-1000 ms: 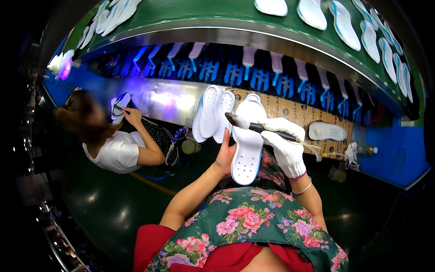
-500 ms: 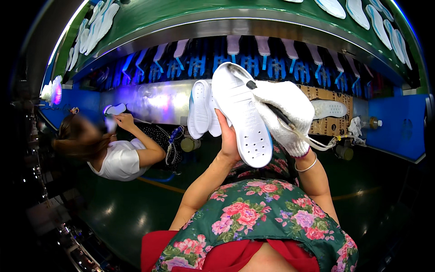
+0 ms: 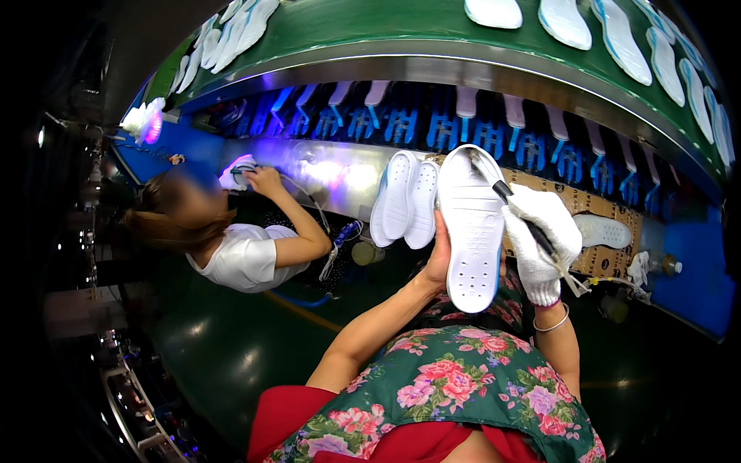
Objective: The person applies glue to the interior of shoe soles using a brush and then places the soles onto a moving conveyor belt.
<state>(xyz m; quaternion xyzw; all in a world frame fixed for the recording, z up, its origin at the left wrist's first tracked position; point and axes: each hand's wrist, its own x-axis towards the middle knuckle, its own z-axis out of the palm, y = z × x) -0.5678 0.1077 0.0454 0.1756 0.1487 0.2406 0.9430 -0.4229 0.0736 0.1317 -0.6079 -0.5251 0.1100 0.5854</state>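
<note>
A white shoe sole (image 3: 474, 231) with a blue side edge is held nearly upright in front of me. My left hand (image 3: 438, 258) is bare and closed around its left side, with most of the fingers hidden behind it. My right hand (image 3: 544, 235), in a white knitted glove, grips a dark-handled brush (image 3: 502, 190) trailing a pale tube. The brush's bristles lie against the inside of the sole's far rounded end. Just left of it, a few more white soles (image 3: 399, 194) lean together at the edge of a metal shelf (image 3: 340, 171).
Another sole (image 3: 603, 231) lies on cardboard (image 3: 575, 202) at the right, near a small bottle (image 3: 671, 265). Blue racks (image 3: 401, 123) line the back beneath a green conveyor (image 3: 370, 29) carrying white soles. At the left, a co-worker (image 3: 247, 255) handles a shoe part.
The whole view has swung, so the scene sits farther right. The sole has turned from slanted to nearly upright. My brush still touches its far end, now more toward the right of it.
</note>
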